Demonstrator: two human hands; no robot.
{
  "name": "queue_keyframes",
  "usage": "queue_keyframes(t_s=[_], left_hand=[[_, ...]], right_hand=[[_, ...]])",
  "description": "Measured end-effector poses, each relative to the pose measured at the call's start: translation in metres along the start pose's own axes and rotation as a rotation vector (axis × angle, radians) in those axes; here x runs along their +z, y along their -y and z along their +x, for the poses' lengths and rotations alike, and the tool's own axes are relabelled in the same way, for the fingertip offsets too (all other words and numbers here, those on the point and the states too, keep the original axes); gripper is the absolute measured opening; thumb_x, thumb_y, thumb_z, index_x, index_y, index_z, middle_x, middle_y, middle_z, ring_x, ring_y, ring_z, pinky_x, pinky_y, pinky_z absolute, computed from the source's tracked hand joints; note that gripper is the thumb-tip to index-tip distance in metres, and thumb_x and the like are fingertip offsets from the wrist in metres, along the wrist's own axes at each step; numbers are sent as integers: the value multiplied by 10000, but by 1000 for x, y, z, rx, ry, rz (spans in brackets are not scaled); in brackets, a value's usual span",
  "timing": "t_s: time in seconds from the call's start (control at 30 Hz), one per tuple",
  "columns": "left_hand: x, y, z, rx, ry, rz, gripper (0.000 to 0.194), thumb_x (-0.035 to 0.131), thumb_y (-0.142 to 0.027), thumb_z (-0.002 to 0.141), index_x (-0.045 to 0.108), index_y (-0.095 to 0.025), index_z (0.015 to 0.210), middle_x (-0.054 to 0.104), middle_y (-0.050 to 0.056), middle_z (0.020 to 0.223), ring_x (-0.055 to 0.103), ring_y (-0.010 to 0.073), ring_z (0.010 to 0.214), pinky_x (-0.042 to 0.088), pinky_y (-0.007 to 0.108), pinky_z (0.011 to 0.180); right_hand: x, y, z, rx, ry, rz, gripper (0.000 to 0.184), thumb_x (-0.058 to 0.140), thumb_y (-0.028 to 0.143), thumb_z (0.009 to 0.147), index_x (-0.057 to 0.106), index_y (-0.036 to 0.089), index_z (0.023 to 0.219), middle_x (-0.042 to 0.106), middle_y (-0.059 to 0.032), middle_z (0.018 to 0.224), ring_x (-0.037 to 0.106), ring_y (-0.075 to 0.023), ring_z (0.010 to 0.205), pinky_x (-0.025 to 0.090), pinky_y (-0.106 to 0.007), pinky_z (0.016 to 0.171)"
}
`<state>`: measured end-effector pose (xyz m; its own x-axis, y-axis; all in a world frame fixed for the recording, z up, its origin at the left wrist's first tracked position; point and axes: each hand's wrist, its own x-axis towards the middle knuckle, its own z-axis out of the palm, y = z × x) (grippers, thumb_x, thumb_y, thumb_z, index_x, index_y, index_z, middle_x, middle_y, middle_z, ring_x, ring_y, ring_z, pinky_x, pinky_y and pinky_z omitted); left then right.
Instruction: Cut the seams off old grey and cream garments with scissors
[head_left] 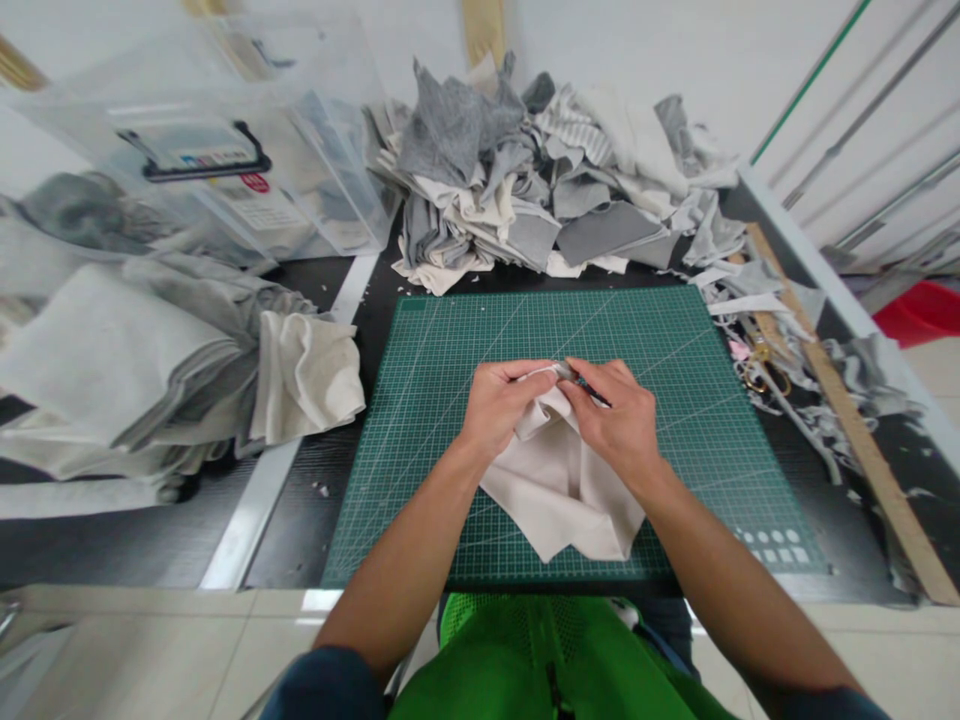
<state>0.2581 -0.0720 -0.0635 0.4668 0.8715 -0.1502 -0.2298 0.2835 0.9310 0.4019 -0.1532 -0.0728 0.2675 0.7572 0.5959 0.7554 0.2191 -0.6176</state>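
Observation:
A cream piece of cloth [551, 495] lies bunched up over the green cutting mat [427, 380], its lower part spread towards me. Its gathered top edge is pinched between the thumb and fingers of my left hand [495, 405]. My right hand [619, 410] is closed on the same edge, close to the left one. Something small and dark shows at the right fingers, too little of it to name. A greyish bit sits between the two sets of fingertips. Folds of the cloth hide part of the grip.
Grey and cream fabric scraps [517, 180] are heaped behind the mat. Folded cloth [150, 350] is stacked at the left, before a clear plastic box [330, 180]. Gold-handled scissors [765, 370], offcuts and a wooden strip [847, 410] lie at the right.

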Motion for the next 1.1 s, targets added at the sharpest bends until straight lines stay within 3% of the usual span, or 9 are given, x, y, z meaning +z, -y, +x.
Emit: queue_keyframes(t_s=[0.4,0.53,0.7,0.8,1.0,1.1], left_hand=[[1,1,0,-3,-18,3,240,897,-292,656,841,-185,864,792,64,809,663,129,655,520,255,615],[2,1,1,-13,-10,0,234,888,-292,660,840,-178,858,790,66,813,660,131,658,514,255,618],[1,2,3,-17,-22,-2,216,869,-288,675,836,-178,857,790,59,822,660,131,658,515,254,628],[1,2,3,-16,-15,8,217,858,-298,692,834,-177,870,794,61,839,667,137,666,525,263,641],[-1,5,3,39,13,46,195,816,-277,741,834,-187,913,810,73,930,727,172,780,573,292,736],[-1,6,2,145,-41,196,177,776,-268,784,835,-205,938,812,64,944,739,186,820,590,309,757]], right_hand=[[-3,1,0,39,27,23,221,634,330,976,766,295,1151,792,-28,1006,685,-222,876,569,-406,829],[-2,-2,-1,181,14,77,223,654,358,954,767,289,1133,783,-25,992,690,-207,858,569,-368,793],[2,-7,0,335,-28,153,312,697,408,897,738,250,1163,770,-49,1103,716,-225,939,564,-383,862],[1,-4,0,310,-3,128,315,707,416,889,737,261,1162,764,-39,1068,705,-216,897,556,-372,826],[-4,10,0,123,58,6,227,651,375,955,749,270,1130,751,-25,951,644,-207,856,522,-349,788],[-5,10,0,105,52,-4,229,641,363,967,745,261,1144,749,-23,946,631,-204,850,513,-344,790]])
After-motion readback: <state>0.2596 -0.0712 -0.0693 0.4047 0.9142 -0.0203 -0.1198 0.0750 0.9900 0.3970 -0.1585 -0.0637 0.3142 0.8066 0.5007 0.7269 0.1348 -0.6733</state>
